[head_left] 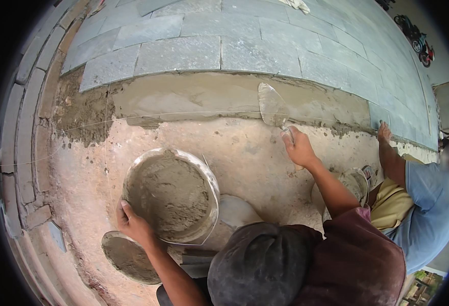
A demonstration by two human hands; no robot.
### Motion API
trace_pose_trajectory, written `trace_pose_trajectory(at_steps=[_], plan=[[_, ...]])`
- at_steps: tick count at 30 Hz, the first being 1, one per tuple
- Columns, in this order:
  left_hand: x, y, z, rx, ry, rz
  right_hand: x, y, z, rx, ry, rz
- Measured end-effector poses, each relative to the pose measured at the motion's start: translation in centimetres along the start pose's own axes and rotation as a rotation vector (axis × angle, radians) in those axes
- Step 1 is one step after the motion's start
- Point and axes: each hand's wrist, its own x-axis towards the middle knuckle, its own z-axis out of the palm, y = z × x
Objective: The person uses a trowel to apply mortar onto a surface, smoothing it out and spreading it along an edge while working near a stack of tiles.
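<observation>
Grey stone slabs (178, 54) lie in close rows beyond the right hand (300, 146). Between them and its grip runs a strip of damp mortar (183, 97), smooth over most of its length. Farther right of this grip, a co-worker (431, 209) in blue rests one hand (384, 132) at a small slab (379, 116), at the strip's end.

The bucket (213, 186), holding much mortar, stands right beside the left hand (131, 223), perhaps so that it is within easy reach. The left fingers curl on its rim, thumb uppermost, probably to make it steady. The right hand is closed around the handle of the trowel (273, 106); the blade points forward over the strip, but whether it touches, I cannot tell. Thinnest, a string (183, 112) passes just beyond this grip, maybe as straight guide.

The right forearm (331, 186) reaches forward and leftward; the left forearm (171, 275) slants up from the lower edge.
</observation>
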Motion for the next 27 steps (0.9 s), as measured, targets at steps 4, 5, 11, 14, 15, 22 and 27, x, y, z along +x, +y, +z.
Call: trace_pose_trajectory(at_steps=[4,5,11,14,15,22,27], plan=[[0.4,-0.7,-0.4,0.041,-0.018,0.02,-2.1,4.4,-2.5,0.388,0.139,0.388],[0.7,-0.8,-0.8,0.07,-0.013,0.041,-2.4,4.1,-2.4,0.517,0.175,0.51],[-0.3,-0.1,0.7,0.004,-0.015,0.0,-2.5,5.2,3.6,0.466,0.361,0.191],[0.4,-0.2,-0.3,0.015,0.007,0.012,-2.1,-3.0,6.4,0.524,0.171,0.231],[0.2,-0.3,-0.1,0.02,-0.004,0.013,-2.1,-4.0,7.1,0.468,0.115,0.162],[0.4,-1.0,0.1,0.047,0.024,0.037,-3.9,-9.9,9.7,0.255,-0.461,-0.192],[0.5,-1.6,-0.3,0.092,0.023,0.067,-5.6,-9.1,5.6,0.114,-0.578,-0.199]])
